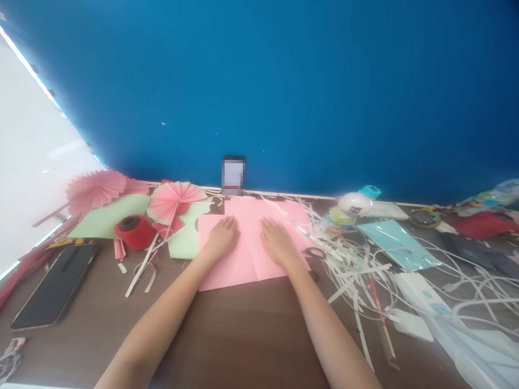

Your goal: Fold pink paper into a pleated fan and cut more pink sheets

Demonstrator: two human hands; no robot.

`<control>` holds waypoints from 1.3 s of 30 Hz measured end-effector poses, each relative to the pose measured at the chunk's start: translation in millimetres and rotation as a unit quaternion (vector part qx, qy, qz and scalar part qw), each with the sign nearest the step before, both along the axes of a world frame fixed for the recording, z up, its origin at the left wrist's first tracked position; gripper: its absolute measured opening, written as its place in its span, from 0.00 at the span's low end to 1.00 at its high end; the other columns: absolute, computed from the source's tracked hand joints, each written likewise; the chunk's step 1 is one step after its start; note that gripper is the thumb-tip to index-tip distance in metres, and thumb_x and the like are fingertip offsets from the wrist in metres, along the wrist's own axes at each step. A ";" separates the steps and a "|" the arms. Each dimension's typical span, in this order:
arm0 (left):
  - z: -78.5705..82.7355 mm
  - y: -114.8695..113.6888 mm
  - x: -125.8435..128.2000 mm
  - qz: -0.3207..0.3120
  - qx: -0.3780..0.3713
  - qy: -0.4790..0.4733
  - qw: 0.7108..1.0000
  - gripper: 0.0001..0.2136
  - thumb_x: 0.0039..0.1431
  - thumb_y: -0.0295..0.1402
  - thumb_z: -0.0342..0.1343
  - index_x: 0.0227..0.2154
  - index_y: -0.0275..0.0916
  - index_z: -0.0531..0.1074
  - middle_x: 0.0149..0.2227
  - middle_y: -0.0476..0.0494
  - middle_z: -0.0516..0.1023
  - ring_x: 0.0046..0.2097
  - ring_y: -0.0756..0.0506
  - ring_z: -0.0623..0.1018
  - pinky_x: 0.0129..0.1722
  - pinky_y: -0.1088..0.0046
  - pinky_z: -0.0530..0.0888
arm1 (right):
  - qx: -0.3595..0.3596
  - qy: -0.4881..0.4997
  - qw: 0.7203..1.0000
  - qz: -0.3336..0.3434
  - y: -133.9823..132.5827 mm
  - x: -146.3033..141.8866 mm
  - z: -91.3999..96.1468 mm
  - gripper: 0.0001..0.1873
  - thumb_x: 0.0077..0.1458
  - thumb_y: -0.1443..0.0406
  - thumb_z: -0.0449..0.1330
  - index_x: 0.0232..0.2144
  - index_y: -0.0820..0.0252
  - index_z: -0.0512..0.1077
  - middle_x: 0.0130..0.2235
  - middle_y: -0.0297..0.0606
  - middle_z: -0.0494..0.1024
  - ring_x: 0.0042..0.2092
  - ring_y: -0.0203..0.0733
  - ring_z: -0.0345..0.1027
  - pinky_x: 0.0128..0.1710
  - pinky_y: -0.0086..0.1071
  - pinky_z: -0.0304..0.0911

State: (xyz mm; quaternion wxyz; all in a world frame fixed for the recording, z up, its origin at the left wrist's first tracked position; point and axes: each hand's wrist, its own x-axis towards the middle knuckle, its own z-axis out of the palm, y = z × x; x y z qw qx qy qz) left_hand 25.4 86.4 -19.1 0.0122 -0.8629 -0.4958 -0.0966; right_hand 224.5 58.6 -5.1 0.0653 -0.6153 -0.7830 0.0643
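A sheet of pink paper (251, 259) lies on the brown table with a crease down its middle, over another pink sheet (298, 208) that shows behind it. My left hand (222, 236) rests flat on the left half of the creased sheet. On the right half my right hand (278, 241) lies flat too, fingers stretched toward the wall. Neither hand grips anything. The scissors' dark handle loops (315, 253) show just right of my right hand; their blades are mostly hidden.
To the left are pleated pink paper fans (176, 200), a red thread spool (135, 231), pale green paper (111, 216) and a phone (54, 286). Rightward lie white paper strips (348, 265), a white bottle (357, 204), a blue packet (399, 244) and a power strip (424, 294) with cables. A blue wall (259, 97) stands behind.
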 end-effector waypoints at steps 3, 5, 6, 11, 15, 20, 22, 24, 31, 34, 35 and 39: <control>-5.1 1.8 -1.9 -0.004 -0.012 0.007 1.000 0.24 0.62 0.37 0.31 0.57 0.29 0.52 0.59 0.37 0.54 0.60 0.45 0.54 0.58 0.66 0.52 | -0.010 0.011 1.000 -0.010 1.5 -2.8 0.5 0.28 0.59 0.60 0.34 0.60 0.66 0.46 0.62 0.39 0.46 0.62 0.40 0.37 0.60 0.39 0.38; -7.8 2.4 -2.6 -0.003 -0.009 0.007 1.000 0.24 0.62 0.37 0.30 0.58 0.31 0.51 0.60 0.39 0.53 0.60 0.45 0.54 0.59 0.66 0.51 | -0.014 0.016 0.999 -0.025 2.2 -3.5 -0.8 0.29 0.59 0.58 0.34 0.60 0.65 0.44 0.62 0.39 0.45 0.62 0.41 0.38 0.60 0.39 0.39; -8.8 2.5 -2.7 0.000 -0.007 0.007 1.000 0.24 0.62 0.37 0.30 0.58 0.31 0.51 0.60 0.39 0.53 0.60 0.45 0.54 0.59 0.66 0.51 | -0.014 0.017 0.999 -0.032 2.5 -3.6 -1.8 0.29 0.59 0.57 0.35 0.60 0.64 0.44 0.62 0.38 0.45 0.62 0.41 0.38 0.60 0.39 0.39; -12.6 0.4 -0.8 0.017 0.000 -0.002 1.000 0.24 0.61 0.37 0.30 0.58 0.32 0.51 0.60 0.40 0.54 0.60 0.45 0.54 0.59 0.66 0.51 | -0.003 0.016 0.999 -0.045 3.2 -4.1 -6.7 0.28 0.59 0.59 0.35 0.60 0.63 0.44 0.62 0.37 0.46 0.62 0.41 0.39 0.60 0.39 0.39; -14.6 -2.3 0.9 0.024 0.003 -0.006 1.000 0.24 0.61 0.37 0.30 0.58 0.31 0.51 0.60 0.40 0.54 0.60 0.45 0.54 0.59 0.66 0.51 | 0.001 0.019 0.998 -0.053 3.3 -4.5 -8.0 0.28 0.59 0.59 0.35 0.60 0.62 0.44 0.62 0.36 0.47 0.62 0.41 0.39 0.60 0.39 0.40; -13.6 -5.3 2.4 0.032 0.001 -0.002 0.999 0.25 0.61 0.37 0.29 0.58 0.29 0.51 0.60 0.38 0.53 0.61 0.44 0.53 0.59 0.66 0.51 | -0.004 0.021 0.998 -0.055 3.2 -4.9 -6.7 0.28 0.58 0.59 0.36 0.60 0.62 0.45 0.62 0.36 0.47 0.62 0.41 0.39 0.60 0.38 0.39; -13.1 -6.1 3.0 0.032 0.002 -0.002 0.999 0.25 0.61 0.37 0.30 0.58 0.29 0.51 0.60 0.38 0.53 0.61 0.44 0.53 0.59 0.65 0.51 | -0.006 0.020 0.998 -0.055 3.2 -5.2 -5.9 0.29 0.58 0.59 0.36 0.60 0.62 0.45 0.62 0.36 0.47 0.62 0.41 0.40 0.60 0.38 0.39; -13.1 -6.6 3.7 0.034 0.003 -0.004 0.999 0.25 0.61 0.37 0.30 0.58 0.29 0.51 0.60 0.38 0.53 0.61 0.44 0.53 0.59 0.65 0.51 | -0.007 0.020 0.998 -0.055 3.1 -5.6 -5.3 0.29 0.58 0.59 0.37 0.60 0.63 0.45 0.62 0.37 0.47 0.62 0.41 0.40 0.60 0.38 0.40; -14.0 -7.9 6.3 0.050 0.002 -0.016 0.999 0.24 0.61 0.36 0.30 0.58 0.30 0.52 0.60 0.39 0.53 0.61 0.44 0.53 0.59 0.65 0.52 | -0.003 0.021 0.998 -0.055 3.4 -5.4 -6.7 0.29 0.58 0.59 0.36 0.60 0.62 0.45 0.62 0.36 0.47 0.62 0.42 0.40 0.60 0.39 0.40; -13.5 -8.2 6.6 0.053 -0.004 -0.020 0.998 0.25 0.61 0.37 0.30 0.58 0.30 0.51 0.60 0.39 0.53 0.61 0.44 0.53 0.59 0.65 0.51 | -0.003 0.021 0.998 -0.054 3.7 -4.6 -7.8 0.29 0.58 0.58 0.36 0.60 0.61 0.44 0.62 0.36 0.47 0.62 0.42 0.40 0.60 0.39 0.40; -13.5 -8.3 6.7 0.054 -0.005 -0.021 0.998 0.25 0.61 0.37 0.30 0.58 0.29 0.51 0.60 0.39 0.53 0.61 0.44 0.53 0.59 0.65 0.51 | -0.002 0.022 0.998 -0.054 3.8 -4.4 -8.1 0.29 0.58 0.58 0.36 0.60 0.61 0.43 0.62 0.36 0.47 0.62 0.42 0.40 0.60 0.39 0.40; -15.4 -9.4 8.2 0.058 0.001 -0.029 0.998 0.24 0.61 0.36 0.30 0.57 0.30 0.52 0.60 0.39 0.53 0.61 0.44 0.53 0.59 0.64 0.51 | 0.000 0.023 0.998 -0.053 4.2 -4.2 -8.4 0.29 0.58 0.58 0.37 0.60 0.59 0.44 0.62 0.35 0.47 0.62 0.42 0.40 0.60 0.39 0.41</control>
